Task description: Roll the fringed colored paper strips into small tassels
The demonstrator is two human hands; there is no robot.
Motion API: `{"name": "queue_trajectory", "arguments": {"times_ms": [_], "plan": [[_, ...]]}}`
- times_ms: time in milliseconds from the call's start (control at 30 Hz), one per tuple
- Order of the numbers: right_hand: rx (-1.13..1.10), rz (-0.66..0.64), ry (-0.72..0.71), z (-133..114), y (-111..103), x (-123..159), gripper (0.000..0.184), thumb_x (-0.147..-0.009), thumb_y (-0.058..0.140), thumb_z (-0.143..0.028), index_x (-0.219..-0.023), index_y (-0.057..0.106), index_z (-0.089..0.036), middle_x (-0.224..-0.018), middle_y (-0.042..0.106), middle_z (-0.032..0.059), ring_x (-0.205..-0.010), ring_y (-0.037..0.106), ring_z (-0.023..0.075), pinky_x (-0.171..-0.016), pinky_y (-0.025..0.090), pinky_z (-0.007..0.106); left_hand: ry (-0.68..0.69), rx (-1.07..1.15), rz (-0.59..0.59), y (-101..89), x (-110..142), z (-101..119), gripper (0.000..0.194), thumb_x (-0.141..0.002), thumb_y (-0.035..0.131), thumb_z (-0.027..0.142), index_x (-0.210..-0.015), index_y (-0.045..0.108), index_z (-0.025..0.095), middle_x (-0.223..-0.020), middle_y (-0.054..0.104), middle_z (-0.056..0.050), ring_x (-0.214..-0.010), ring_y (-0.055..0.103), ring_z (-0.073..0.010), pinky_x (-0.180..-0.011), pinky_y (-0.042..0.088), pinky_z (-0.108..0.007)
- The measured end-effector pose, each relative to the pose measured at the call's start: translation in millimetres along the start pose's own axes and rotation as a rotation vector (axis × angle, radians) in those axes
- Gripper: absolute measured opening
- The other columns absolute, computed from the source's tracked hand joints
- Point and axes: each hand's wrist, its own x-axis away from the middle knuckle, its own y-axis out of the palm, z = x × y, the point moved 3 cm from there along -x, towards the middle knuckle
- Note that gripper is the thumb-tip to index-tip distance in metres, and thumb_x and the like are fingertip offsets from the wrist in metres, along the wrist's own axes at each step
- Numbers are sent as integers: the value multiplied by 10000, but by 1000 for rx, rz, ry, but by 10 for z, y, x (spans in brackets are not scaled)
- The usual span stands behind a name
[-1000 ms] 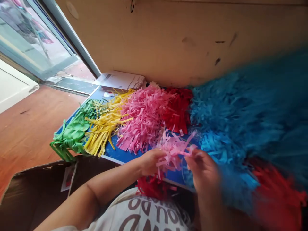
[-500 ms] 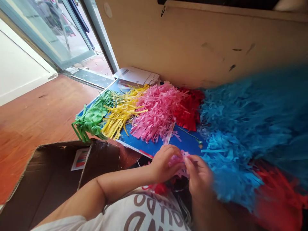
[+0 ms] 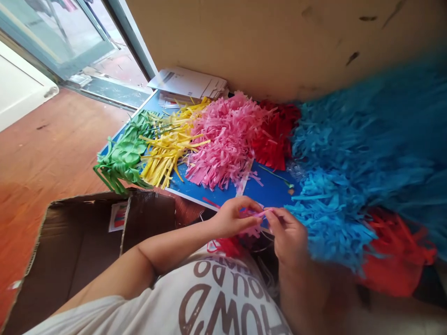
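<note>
My left hand (image 3: 235,217) is closed around a bunch of pink fringed strips (image 3: 254,229), in front of my chest. Thumb and fingertips of my right hand (image 3: 288,232) pinch the twisted end of the same strips, close beside the left. Just beyond my hands, on a blue table (image 3: 267,188), lies a big pile of pink fringe (image 3: 226,139). A heap of blue fringe (image 3: 335,214) spreads out to the right of my right hand. Some red strips (image 3: 228,246) hang below my left hand, against my shirt.
Green fringe (image 3: 122,158), yellow fringe (image 3: 171,153) and dark red fringe (image 3: 275,139) lie along the table. White papers or boxes (image 3: 192,83) are stacked at the back. An open cardboard box (image 3: 77,251) stands at left; more red fringe (image 3: 394,260) is at right.
The view has tilted down, so the table and piles appear higher. My hands stay close together on the pink strips, whose end now looks drawn out and twisted between them.
</note>
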Motion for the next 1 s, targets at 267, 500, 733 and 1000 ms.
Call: {"name": "queue_trajectory", "arguments": {"times_ms": [267, 500, 733, 1000], "plan": [[9, -22, -138, -1, -21, -13, 156, -881, 679, -361, -875, 764, -231, -771, 680, -3, -675, 610, 132, -632, 493, 248, 78, -9, 51, 10, -39, 42, 190, -839, 742, 324, -866, 730, 137, -838, 739, -65, -778, 671, -141, -760, 507, -236], [226, 17, -330, -116, -45, -39, 147, -920, 621, -279, -898, 746, -205, -797, 714, 22, -705, 658, 146, -668, 531, 259, 166, -100, 88, 33, -59, 38, 193, -865, 714, 330, -895, 728, 140, -839, 738, -74, -778, 673, -143, -762, 521, -253], [404, 72, -549, -160, 7, -1, 139, -927, 585, -167, -947, 721, -186, -826, 735, 37, -756, 686, 144, -721, 541, 247, 385, -201, 198, 41, -74, 69, 106, -889, 692, 265, -851, 734, 175, -811, 742, -67, -801, 678, -150, -801, 541, -279], [299, 119, -401, -36, -8, 4, 136, -930, 578, -228, -904, 707, -194, -823, 725, 40, -763, 680, 164, -706, 533, 270, 298, -116, -32, 89, -124, 25, 182, -917, 642, 306, -946, 654, 127, -948, 685, -114, -927, 640, -171, -869, 519, -296]]}}
